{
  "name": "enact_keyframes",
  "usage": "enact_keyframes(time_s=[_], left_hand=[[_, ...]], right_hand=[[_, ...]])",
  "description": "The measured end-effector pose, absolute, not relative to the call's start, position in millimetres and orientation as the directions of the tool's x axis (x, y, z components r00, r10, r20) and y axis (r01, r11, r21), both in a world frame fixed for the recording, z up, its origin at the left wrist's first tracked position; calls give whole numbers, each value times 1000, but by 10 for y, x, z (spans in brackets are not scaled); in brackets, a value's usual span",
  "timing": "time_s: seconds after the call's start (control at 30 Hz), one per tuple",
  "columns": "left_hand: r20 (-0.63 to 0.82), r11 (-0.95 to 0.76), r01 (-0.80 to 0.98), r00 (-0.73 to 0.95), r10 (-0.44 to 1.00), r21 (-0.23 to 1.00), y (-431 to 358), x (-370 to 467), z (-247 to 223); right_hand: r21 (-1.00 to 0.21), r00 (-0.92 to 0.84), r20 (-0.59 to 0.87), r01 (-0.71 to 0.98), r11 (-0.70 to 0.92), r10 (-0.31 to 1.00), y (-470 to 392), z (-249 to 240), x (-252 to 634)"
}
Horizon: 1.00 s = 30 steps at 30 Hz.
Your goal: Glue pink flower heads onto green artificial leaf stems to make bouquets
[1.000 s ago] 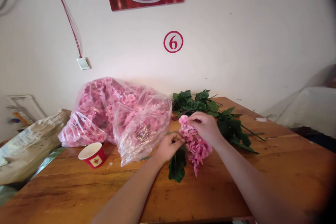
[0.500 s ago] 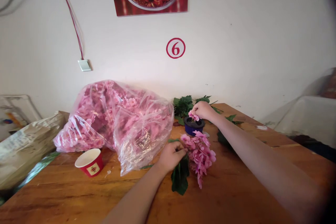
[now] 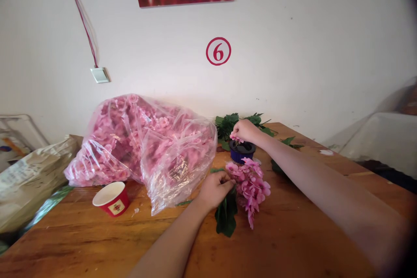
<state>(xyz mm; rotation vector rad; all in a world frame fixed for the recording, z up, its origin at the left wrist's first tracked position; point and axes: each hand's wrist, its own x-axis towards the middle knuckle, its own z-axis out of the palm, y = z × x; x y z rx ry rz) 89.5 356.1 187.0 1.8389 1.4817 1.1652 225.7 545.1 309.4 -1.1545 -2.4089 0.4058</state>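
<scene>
My left hand [image 3: 215,189] is closed on the stem end of an artificial flower spray [image 3: 250,184], whose pink blossoms hang to the right. Dark green leaves [image 3: 226,215] hang below my fingers. Farther back, my right hand [image 3: 246,131] pinches a small pink blossom [image 3: 236,138] at the rim of a round blue container [image 3: 243,153] with a dark inside. What lies in that container is hard to make out. Behind it lies a heap of green leaves [image 3: 227,125].
A big clear plastic bag [image 3: 176,160] full of pink blossoms fills the left back of the wooden table [image 3: 260,252]. Before it stands a red and white paper cup [image 3: 112,200]. Beyond the table's left edge is a beige sack [image 3: 39,173]. The wall [image 3: 293,65] rises behind.
My right hand has shifted slightly left with the small blossom, to the container's left rim. The left hand still holds the spray. The whole view has tipped down a little.
</scene>
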Motion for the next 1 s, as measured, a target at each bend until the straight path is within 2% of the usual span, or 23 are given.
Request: enact_keyframes(time_s=[0.17,0.37,0.43,0.6,0.67,0.77,0.9,1.0], left_hand=[[291,-276,486,46,956,829,3578,879,1855],[264,-256,401,35,964,880,3613,870,1853],[255,-252,375,43,966,892,3621,868,1854],[254,-259,348,62,965,901,3629,866,1849],[252,-261,337,71,965,904,3627,863,1848],[248,-260,318,78,966,912,3632,852,1842],[215,-236,268,108,971,934,3651,841,1823],[199,-229,247,141,970,942,3654,840,1823]], right_hand=[[-468,-495,332,653,595,803,5359,3179,2472],[-577,-306,355,672,465,883,5188,2964,2679],[-573,-340,346,662,483,875,5142,2914,2715],[-475,-421,363,684,553,832,5061,3023,2811],[-478,-431,372,670,568,822,4997,3082,2853],[-572,-432,377,587,573,819,4819,3053,2895],[-779,-432,364,344,524,825,4506,2786,2909],[-813,-439,395,242,530,807,4360,2561,2924]])
